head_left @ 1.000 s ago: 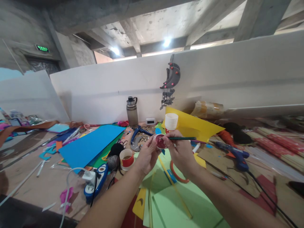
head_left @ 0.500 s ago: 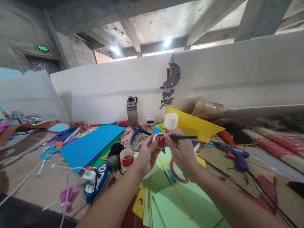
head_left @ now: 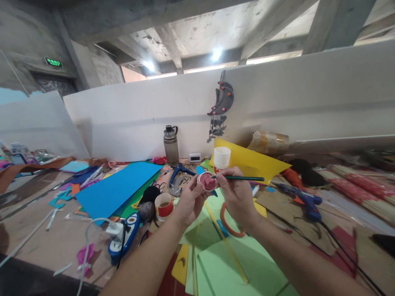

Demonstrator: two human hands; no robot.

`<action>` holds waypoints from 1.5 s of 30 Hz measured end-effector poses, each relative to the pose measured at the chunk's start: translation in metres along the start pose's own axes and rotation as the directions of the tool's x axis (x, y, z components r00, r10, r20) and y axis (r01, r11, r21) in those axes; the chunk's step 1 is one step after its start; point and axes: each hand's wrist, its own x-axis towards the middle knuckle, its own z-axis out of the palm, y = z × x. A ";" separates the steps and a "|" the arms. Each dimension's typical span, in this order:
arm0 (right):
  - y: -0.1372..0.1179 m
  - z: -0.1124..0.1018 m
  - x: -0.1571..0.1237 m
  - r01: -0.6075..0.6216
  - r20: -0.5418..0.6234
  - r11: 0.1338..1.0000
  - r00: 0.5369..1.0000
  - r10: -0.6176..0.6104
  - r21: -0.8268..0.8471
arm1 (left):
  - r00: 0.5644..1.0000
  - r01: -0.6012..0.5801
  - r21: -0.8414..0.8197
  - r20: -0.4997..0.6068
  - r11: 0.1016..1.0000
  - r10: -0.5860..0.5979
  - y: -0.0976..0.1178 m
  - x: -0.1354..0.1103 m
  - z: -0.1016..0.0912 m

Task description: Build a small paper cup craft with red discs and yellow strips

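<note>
In front of my chest, my left hand (head_left: 190,201) is closed around a small paper cup (head_left: 207,181) turned towards me, its round white-rimmed end covered in pinkish red. Blue pieces (head_left: 200,169) stick out beside the cup; how they join it is hidden. My right hand (head_left: 237,191) pinches a thin dark green paintbrush (head_left: 247,178), its tip at the reddish surface. Below both hands lie light green sheets (head_left: 228,263), a yellow strip (head_left: 226,242) and orange-handled scissors (head_left: 230,226), partly covered by my right hand.
To the left stand a red-and-white paper cup of brownish liquid (head_left: 164,207), yarn balls (head_left: 147,211) and a blue power strip (head_left: 125,238). Stacked white cups (head_left: 221,157) and a bottle (head_left: 170,146) are behind. A blue glue gun (head_left: 308,201) with its cord lies right.
The paintbrush has swung slightly, its back end further right. More of the cup's end now looks evenly pinkish. Both hands stay nearly in place; the view has shifted a little.
</note>
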 end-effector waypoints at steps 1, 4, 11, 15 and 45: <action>0.000 0.000 0.000 -0.009 0.000 1.000 1.000 0.009 0.003 | 1.000 -0.003 -0.002 -0.004 1.000 0.003 0.000 0.000 0.000; -0.001 0.000 0.000 -0.009 0.024 1.000 1.000 0.009 0.013 | 1.000 -0.004 0.002 -0.028 1.000 0.004 0.001 0.001 0.000; -0.002 0.000 0.001 0.004 -0.008 1.000 1.000 -0.004 0.008 | 0.998 -0.024 0.096 -0.047 0.995 0.029 0.004 0.000 -0.002; 0.002 0.000 0.000 0.008 0.019 1.000 1.000 -0.009 0.017 | 1.000 -0.024 0.119 -0.012 0.993 0.026 0.005 0.001 -0.003; 0.000 -0.003 0.002 0.163 0.198 0.984 0.969 -0.147 -0.067 | 1.000 0.012 0.083 0.007 0.996 -0.013 0.010 0.002 -0.002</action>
